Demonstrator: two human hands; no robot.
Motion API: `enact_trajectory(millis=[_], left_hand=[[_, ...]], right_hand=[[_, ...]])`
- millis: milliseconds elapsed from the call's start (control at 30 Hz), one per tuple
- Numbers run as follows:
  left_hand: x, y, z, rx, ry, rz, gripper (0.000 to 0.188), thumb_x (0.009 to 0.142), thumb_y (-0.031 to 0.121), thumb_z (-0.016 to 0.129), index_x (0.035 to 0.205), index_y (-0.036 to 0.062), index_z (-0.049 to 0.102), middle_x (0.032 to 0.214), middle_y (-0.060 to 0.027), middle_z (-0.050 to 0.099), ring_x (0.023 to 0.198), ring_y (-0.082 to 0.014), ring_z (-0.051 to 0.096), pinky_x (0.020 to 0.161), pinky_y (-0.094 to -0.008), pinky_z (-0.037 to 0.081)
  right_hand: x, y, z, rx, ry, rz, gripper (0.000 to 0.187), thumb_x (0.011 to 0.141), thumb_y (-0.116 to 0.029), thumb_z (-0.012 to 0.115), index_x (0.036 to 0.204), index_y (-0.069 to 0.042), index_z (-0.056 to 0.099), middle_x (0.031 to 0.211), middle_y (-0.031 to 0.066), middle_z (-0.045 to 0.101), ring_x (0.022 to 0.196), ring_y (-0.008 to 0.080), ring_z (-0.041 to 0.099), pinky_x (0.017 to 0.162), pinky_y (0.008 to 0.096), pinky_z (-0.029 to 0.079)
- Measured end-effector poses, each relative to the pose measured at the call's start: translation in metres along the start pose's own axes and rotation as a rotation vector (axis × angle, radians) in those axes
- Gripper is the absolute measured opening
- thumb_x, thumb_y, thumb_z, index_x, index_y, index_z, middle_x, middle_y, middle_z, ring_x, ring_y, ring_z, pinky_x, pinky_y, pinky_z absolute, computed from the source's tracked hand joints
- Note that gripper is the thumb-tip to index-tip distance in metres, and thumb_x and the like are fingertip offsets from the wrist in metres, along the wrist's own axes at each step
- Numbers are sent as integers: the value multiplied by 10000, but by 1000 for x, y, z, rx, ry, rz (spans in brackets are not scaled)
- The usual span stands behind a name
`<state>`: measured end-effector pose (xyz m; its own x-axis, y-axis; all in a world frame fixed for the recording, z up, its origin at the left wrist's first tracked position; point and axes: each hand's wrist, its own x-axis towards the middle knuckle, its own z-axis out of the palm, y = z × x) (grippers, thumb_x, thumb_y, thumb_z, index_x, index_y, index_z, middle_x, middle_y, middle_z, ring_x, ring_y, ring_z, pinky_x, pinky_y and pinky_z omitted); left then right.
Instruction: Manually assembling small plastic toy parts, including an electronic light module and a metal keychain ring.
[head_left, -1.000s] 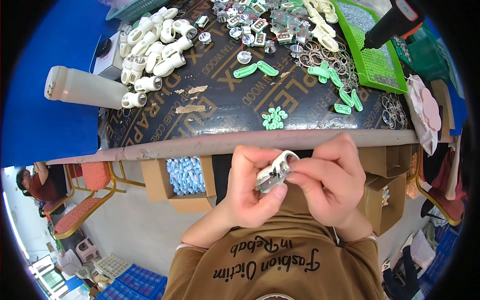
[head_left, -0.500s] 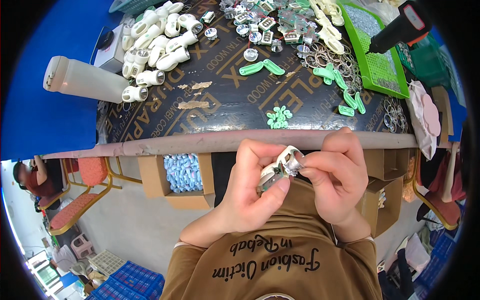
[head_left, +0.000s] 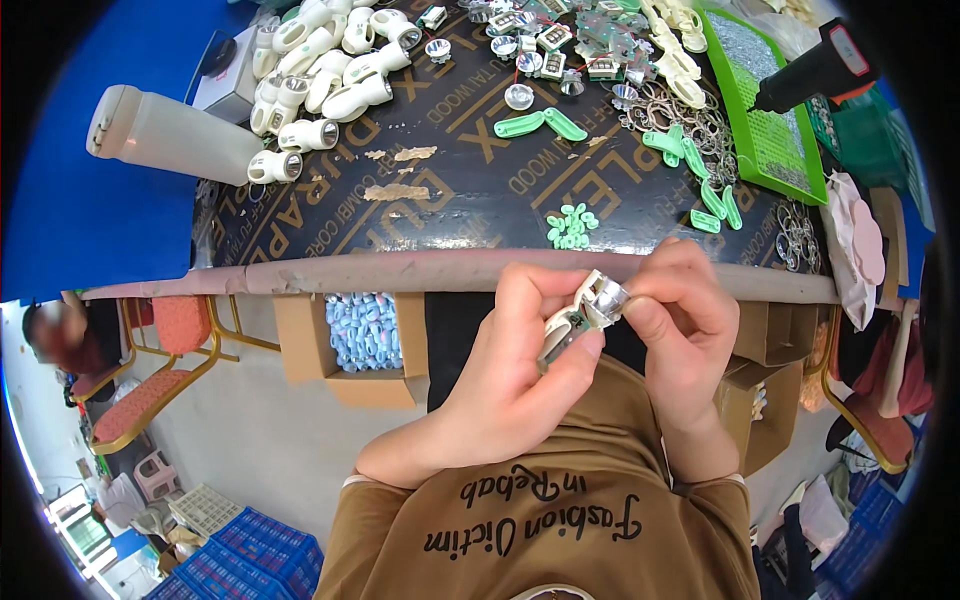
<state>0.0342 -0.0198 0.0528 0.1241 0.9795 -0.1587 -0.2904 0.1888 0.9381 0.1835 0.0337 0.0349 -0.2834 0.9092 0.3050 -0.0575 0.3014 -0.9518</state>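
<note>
My left hand (head_left: 505, 370) is closed around a small white flashlight housing (head_left: 563, 328), its inside showing a bit of green circuit board. At the housing's head sits a shiny silver reflector cup (head_left: 606, 299). The thumb and forefinger of my right hand (head_left: 685, 345) pinch the cup's rim from the right. Both hands are just in front of the table edge, above my lap. On the table beyond them lie a small heap of green buttons (head_left: 571, 227) and several longer green plastic pieces (head_left: 519, 124).
Finished-looking white flashlights (head_left: 330, 70) pile up at the far left, beside a white bottle (head_left: 175, 135). Reflectors with circuit boards (head_left: 555, 38) and metal rings (head_left: 700, 120) spread at the back. A green tray (head_left: 765, 150) holds a dark power screwdriver (head_left: 815, 68). Below stands a cardboard box (head_left: 375, 390) of blue parts.
Both hands have shifted slightly right with the flashlight housing. The reflector cup has turned and now shows more of its side; the right fingers still pinch it.
</note>
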Motion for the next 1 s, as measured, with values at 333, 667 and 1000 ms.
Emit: enact_trajectory(millis=[333, 667, 1000], left_hand=[[2, -1, -5, 156, -12, 30, 338, 871, -30, 446, 1171, 22, 302, 966, -96, 514, 754, -84, 485, 652, -208, 426], [8, -34, -19, -55, -126, 565, 350, 782, -52, 527, 1073, -14, 335, 959, -188, 551, 796, -141, 546, 679, -266, 457], [1, -36, -13, 19, -53, 606, 355, 779, 8, 578, 1042, 0, 340, 940, -204, 567, 813, -181, 578, 714, -294, 492]], right_hand=[[5, 2, 0, -369, 12, -190, 136, 663, -13, 701, 791, -29, 656, 750, 52, 540, 657, 166, 482, 575, 244, 376], [-3, -26, 8, -294, -15, -178, 203, 627, 5, 731, 809, -39, 651, 781, 84, 595, 652, 189, 565, 569, 274, 463], [-8, -24, 3, 83, -116, 18, 315, 671, -5, 739, 936, -4, 569, 925, 112, 628, 785, 164, 625, 687, 258, 500]])
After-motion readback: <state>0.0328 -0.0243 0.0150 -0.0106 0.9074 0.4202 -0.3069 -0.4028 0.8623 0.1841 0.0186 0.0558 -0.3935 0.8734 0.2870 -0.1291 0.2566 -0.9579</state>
